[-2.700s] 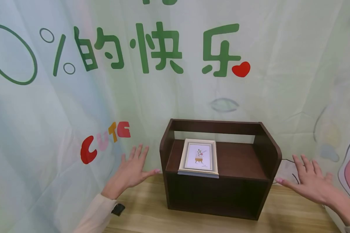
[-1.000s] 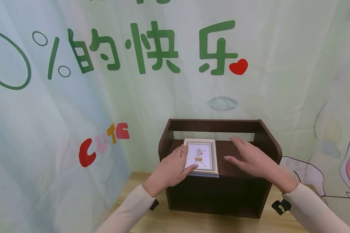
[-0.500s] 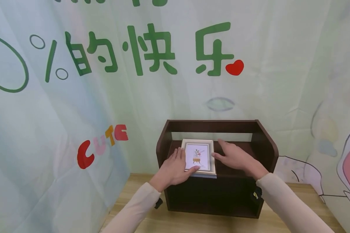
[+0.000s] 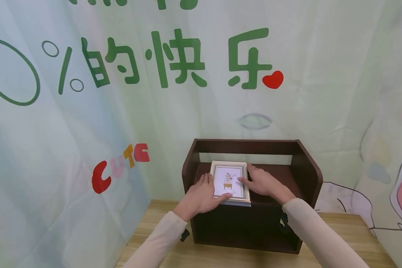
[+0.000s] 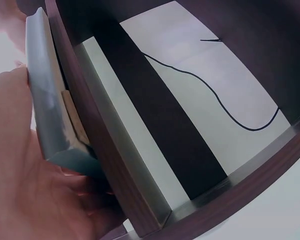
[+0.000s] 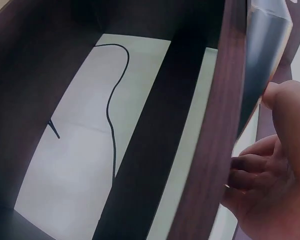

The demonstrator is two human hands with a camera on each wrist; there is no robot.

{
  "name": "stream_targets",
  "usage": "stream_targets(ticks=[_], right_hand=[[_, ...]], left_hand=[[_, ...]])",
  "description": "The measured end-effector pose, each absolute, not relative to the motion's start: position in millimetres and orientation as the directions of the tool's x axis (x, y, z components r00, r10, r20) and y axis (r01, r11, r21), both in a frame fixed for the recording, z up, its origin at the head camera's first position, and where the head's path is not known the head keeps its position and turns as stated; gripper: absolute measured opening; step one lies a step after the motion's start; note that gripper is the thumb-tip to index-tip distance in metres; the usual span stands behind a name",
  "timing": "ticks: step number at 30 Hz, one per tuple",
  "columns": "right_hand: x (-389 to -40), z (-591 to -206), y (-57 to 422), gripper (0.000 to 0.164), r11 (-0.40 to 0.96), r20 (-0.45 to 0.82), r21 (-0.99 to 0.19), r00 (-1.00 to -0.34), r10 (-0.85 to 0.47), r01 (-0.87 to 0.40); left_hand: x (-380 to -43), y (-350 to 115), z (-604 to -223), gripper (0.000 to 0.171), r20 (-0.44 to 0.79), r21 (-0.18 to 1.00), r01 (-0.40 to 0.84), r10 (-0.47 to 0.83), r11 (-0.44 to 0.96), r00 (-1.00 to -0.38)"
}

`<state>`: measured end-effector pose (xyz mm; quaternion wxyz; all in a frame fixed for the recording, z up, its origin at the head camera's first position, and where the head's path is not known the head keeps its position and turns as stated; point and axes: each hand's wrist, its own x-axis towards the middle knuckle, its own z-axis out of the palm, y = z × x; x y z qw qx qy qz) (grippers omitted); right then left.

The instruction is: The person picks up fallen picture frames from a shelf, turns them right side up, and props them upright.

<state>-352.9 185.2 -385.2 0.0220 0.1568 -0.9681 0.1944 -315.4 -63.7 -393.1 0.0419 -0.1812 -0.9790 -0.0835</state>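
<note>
Has frame [image 4: 228, 181] on shelf [image 4: 283, 172], overhanging front edge, between left hand [image 4: 201, 195] and right hand [image 4: 264, 182]. Lays thumbs over face, fingers along sides; cannot tell if pinching. Best to press evenly from both sides, lightly on face.

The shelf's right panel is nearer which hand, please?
The right hand, left of the panel at the right edge of the picture frame; the left hand is farther, at the frame's left edge.

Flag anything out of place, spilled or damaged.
Cream rectangular picture frame lies face up, left of centre on the dark-brown wooden shelf, apparently overhanging in front. Odd because frames usually stand, fully supported. No damage or spill visible.
</note>
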Motion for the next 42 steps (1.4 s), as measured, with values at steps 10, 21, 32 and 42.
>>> stream_targets(ticks=[10,21,32,42], right_hand=[[-352.8,-386.9,179.0,0.076,0.888,0.059,-0.354,-0.955,-0.29,-0.292],[-353.5,-380.4,184.0,0.071,0.865,0.095,-0.409,-0.956,-0.276,-0.29],[-351.1,-377.6,188.9,0.048,0.73,0.234,-0.628,-0.96,-0.153,-0.269],[-349.4,-363.1,192.3,0.06,0.566,0.194,-0.806,-0.981,-0.02,-0.171]], left_hand=[[-317.4,-66.5,-398.4,0.117,0.138,0.183,0.376,0.355,0.908,-0.925],[-324.8,-68.2,-394.5,0.117,0.142,0.367,0.402,0.377,0.839,-0.915],[-324.9,-67.9,-398.5,0.072,0.345,0.542,0.522,0.392,0.659,-0.853],[-323.7,-59.9,-390.2,0.042,0.394,0.715,0.435,0.198,0.548,-0.898]])
